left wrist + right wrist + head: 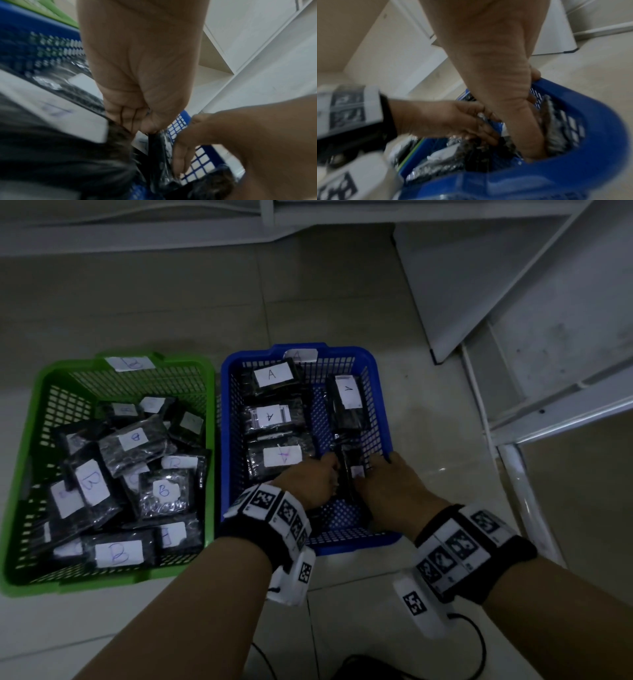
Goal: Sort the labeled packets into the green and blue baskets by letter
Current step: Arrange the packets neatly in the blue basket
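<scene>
Gripping packet (350, 474) | both hands' fingers curled round it | label half-hidden | blue basket (382, 392)

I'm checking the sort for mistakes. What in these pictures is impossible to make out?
- Held packet: head view, its label is dim and partly covered by the right hand and left hand; letter unreadable.
- Green basket: several back labels too dim and small.
- Blue basket: both wrist views are motion-blurred, so no labels read.
</scene>
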Demonstrator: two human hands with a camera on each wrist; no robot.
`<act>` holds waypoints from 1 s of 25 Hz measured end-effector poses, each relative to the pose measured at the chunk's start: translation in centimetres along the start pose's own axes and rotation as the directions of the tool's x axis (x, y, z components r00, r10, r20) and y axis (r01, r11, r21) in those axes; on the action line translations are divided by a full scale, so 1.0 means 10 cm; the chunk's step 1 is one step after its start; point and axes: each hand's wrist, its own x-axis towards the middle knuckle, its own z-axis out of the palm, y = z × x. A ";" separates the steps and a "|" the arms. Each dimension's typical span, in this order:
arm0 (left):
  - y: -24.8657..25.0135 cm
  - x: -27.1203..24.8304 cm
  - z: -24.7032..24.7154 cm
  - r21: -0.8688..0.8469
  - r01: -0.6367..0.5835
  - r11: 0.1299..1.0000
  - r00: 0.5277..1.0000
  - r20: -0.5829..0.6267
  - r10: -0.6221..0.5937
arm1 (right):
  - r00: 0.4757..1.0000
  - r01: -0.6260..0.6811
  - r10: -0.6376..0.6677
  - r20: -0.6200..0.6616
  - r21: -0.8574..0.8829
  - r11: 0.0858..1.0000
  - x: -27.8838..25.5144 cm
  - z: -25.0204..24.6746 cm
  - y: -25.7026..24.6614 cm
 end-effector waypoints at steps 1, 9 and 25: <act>0.02 0.03 0.01 -0.009 0.010 1.000 1.000 0.003 -0.010 | 1.000 0.012 -0.013 -0.014 -0.074 0.997 0.02 0.04 -0.03; 0.09 0.01 0.01 -0.076 0.073 0.994 0.997 -0.011 -0.074 | 0.998 0.064 -0.059 -0.034 0.142 0.988 0.05 0.12 -0.21; 0.02 0.00 0.01 -0.177 0.071 0.982 0.998 0.014 -0.069 | 0.942 0.006 0.166 -0.293 0.507 0.862 0.15 -0.17 0.34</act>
